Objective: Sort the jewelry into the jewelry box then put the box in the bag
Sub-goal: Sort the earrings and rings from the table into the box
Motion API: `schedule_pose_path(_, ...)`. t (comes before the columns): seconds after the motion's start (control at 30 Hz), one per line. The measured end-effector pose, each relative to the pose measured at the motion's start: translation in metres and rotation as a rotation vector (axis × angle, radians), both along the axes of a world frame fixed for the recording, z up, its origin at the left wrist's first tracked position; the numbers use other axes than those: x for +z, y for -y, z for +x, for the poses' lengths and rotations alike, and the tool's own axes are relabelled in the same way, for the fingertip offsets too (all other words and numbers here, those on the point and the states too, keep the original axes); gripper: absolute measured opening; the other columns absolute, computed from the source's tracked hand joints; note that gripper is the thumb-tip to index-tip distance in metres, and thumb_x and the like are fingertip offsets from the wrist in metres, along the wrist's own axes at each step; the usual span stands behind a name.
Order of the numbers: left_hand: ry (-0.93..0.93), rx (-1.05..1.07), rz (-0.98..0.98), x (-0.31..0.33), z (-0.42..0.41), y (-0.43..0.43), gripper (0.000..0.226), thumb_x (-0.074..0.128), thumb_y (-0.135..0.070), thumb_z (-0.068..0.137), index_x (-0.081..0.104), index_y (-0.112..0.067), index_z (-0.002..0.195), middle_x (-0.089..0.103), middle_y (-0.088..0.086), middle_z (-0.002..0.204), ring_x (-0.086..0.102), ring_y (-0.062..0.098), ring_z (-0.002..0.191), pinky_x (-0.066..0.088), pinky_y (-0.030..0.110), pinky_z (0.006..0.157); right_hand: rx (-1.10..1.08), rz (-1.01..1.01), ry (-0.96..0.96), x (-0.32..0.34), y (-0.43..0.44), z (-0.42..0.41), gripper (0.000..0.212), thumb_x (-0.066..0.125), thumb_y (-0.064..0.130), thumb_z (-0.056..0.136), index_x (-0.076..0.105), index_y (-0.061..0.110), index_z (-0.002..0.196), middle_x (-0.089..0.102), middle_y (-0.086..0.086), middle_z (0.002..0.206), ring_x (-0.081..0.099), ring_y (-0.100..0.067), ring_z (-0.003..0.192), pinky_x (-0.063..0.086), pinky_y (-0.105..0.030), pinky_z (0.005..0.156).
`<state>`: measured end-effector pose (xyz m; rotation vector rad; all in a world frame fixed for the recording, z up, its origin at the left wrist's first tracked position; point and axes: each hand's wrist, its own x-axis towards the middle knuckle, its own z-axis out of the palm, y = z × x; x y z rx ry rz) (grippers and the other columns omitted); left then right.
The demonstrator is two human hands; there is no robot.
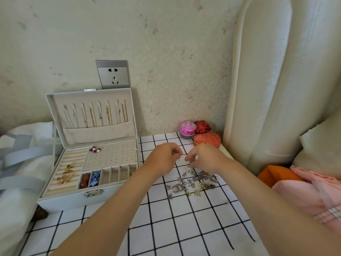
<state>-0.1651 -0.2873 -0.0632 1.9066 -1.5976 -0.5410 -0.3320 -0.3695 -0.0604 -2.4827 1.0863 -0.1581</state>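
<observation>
Item 1: box (73,201), lower left of the frame, standing open on the checked cloth (184,228), its lid (92,115) leaning back toward the wall.
- Necklaces (100,115) are hanging in a row inside the lid.
- Gold pieces (64,175) are sitting in the ring rolls at the tray's left.
- Red-and-pearl studs (95,149) are lying at the top of the pegboard panel.
- Red stones (84,180) and blue pieces (95,177) are filling the two leftmost front compartments, side by side.

Item 2: loose pile (193,182), centre of the frame, right of the box and apart from it, spreading over the cloth just below your hands.

Item 3: your left hand (163,158) and right hand (205,157) are hovering close together above the pile's upper edge. You are curling the fingers of both, tips nearly meeting; whether they are pinching a small piece, I cannot tell.

Item 4: bag (22,154), left edge, lying beside the box.

Item 5: three small cases, pink (187,128), red (202,126) and heart-shaped (207,139), are clustering above the right hand.
</observation>
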Motion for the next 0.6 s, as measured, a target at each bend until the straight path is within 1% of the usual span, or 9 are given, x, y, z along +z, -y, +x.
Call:
schedule_pose_path(0.03,-0.004,-0.006,0.012,-0.001,0.001,0.0,0.014,0.057,-0.019,0.096,0.067,-0.028,0.097,0.068,-0.013,0.09,0.057,0.0,0.076,0.038,0.016,0.062,0.013,-0.021,-0.03,0.0,0.0,0.001,0.026,0.078,0.021,0.084,0.076,0.026,0.11,0.073,0.009,0.103,0.063,-0.006,0.091,0.053,-0.025,0.082)
schedule_pose_path(0.1,-0.015,-0.023,0.029,-0.003,0.002,0.0,0.015,0.056,-0.016,0.096,0.066,-0.026,0.098,0.07,-0.012,0.09,0.058,0.002,0.079,0.039,0.016,0.064,0.018,-0.034,-0.053,-0.002,0.0,0.003,0.022,0.077,0.022,0.084,0.078,0.028,0.104,0.074,0.012,0.099,0.065,-0.004,0.09,0.056,-0.03,0.083)
schedule_pose_path(0.2,-0.015,-0.037,0.062,-0.005,0.004,0.001,0.017,0.055,-0.014,0.097,0.065,-0.027,0.103,0.07,-0.012,0.091,0.057,0.0,0.08,0.039,0.015,0.064,-0.006,-0.005,-0.013,-0.003,0.0,0.004,0.013,0.077,0.023,0.083,0.08,0.029,0.094,0.073,0.015,0.09,0.065,-0.004,0.087,0.058,-0.035,0.082)
schedule_pose_path(0.3,0.014,-0.055,0.081,-0.006,0.005,0.001,0.024,0.053,-0.013,0.097,0.066,-0.026,0.112,0.071,-0.011,0.097,0.06,0.004,0.089,0.041,0.017,0.07,-0.045,0.05,0.082,-0.002,0.003,0.003,0.01,0.075,0.021,0.086,0.079,0.025,0.095,0.072,0.011,0.093,0.065,-0.006,0.088,0.056,-0.031,0.081)
schedule_pose_path(0.33,0.024,-0.06,0.085,-0.005,0.005,0.001,0.026,0.052,-0.012,0.097,0.067,-0.025,0.115,0.072,-0.01,0.1,0.061,0.006,0.093,0.042,0.018,0.073,-0.063,0.082,0.123,-0.002,0.003,0.003,0.009,0.075,0.02,0.087,0.078,0.024,0.095,0.072,0.009,0.093,0.066,-0.005,0.083,0.055,-0.026,0.075)
schedule_pose_path(0.37,0.033,-0.063,0.087,-0.004,0.005,0.001,0.027,0.052,-0.012,0.098,0.068,-0.024,0.116,0.072,-0.008,0.104,0.061,0.007,0.096,0.042,0.019,0.077,-0.084,0.129,0.172,-0.001,0.003,0.003,0.007,0.074,0.018,0.088,0.077,0.022,0.094,0.072,0.006,0.091,0.066,-0.004,0.073,0.053,-0.022,0.065)
schedule_pose_path(0.43,0.051,-0.069,0.087,-0.001,0.006,0.0,0.025,0.053,-0.014,0.098,0.07,-0.022,0.114,0.072,-0.006,0.108,0.06,0.009,0.096,0.043,0.021,0.08,-0.137,0.245,0.28,0.002,0.002,0.003,0.005,0.073,0.014,0.089,0.075,0.016,0.093,0.074,0.001,0.088,0.061,-0.008,0.051,0.047,-0.02,0.05)
schedule_pose_path(0.53,0.101,-0.066,0.074,0.005,0.007,-0.002,0.024,0.05,-0.016,0.1,0.071,-0.024,0.108,0.07,-0.005,0.107,0.057,0.005,0.078,0.042,0.02,0.067,-0.184,0.35,0.376,0.011,0.001,0.003,0.01,0.071,0.011,0.091,0.073,0.012,0.101,0.077,-0.001,0.088,0.057,-0.015,0.045,0.044,-0.023,0.044)
schedule_pose_path(0.6,0.122,-0.056,0.046,0.008,0.009,-0.006,0.025,0.049,-0.016,0.1,0.071,-0.023,0.108,0.07,-0.005,0.107,0.054,0.005,0.076,0.038,0.019,0.065,-0.181,0.381,0.402,0.019,-0.004,0.004,0.01,0.07,0.011,0.092,0.073,0.013,0.101,0.077,-0.001,0.089,0.06,-0.015,0.049,0.043,-0.023,0.042)
